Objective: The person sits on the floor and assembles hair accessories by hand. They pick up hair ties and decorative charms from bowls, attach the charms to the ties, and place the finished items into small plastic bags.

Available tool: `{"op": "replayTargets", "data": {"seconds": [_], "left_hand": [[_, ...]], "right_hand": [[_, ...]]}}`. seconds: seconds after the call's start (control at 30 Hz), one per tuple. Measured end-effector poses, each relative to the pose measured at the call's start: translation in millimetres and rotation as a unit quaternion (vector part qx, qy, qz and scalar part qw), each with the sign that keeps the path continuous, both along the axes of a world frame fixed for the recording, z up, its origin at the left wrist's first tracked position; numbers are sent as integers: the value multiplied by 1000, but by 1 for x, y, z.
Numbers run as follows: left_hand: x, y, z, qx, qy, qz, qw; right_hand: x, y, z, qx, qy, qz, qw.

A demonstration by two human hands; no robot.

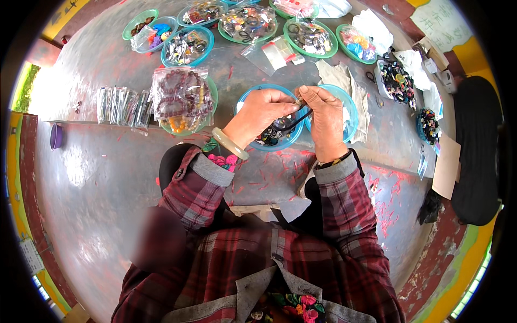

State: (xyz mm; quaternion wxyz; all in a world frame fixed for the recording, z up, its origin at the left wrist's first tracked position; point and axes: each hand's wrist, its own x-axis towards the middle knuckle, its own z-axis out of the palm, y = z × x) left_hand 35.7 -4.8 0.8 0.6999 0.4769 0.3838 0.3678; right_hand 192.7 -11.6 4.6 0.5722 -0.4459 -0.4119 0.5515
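Note:
Above two blue basins, my hands meet with fingertips close together. My left hand (259,114) pinches one end of a black elastic hair tie (297,123), and a cream-coloured bangle (230,143) circles that wrist. On the other side, my right hand (326,119) has its thumb and fingers closed on the same hair tie near a small pale bit, too small to name. Beneath my left hand, the left blue basin (291,141) holds a tangle of black hair ties with small ornaments. The right blue basin (353,114), partly covered by my right hand, has something white in it.
Several green and blue basins (187,64) of small accessories line the far side. Beaded strands in a clear bag (180,97) and slim plastic packets (124,107) lie left. A beige cloth (362,116) and a white basket (383,81) are right. Red scraps litter the floor.

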Motion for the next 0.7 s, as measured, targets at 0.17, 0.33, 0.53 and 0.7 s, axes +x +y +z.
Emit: {"op": "replayTargets", "data": {"seconds": [0.17, 0.33, 0.53, 0.7], "left_hand": [[-3, 2, -3, 219, 220, 174, 935], [-7, 6, 3, 514, 400, 292, 701], [5, -5, 3, 568, 468, 192, 649], [7, -6, 8, 569, 381, 173, 709]], "right_hand": [[-4, 4, 4, 6, -52, -73, 996], [-5, -4, 3, -103, 20, 48, 993], [-13, -4, 0, -96, 188, 115, 971], [7, 9, -11, -95, 170, 74, 978]]}}
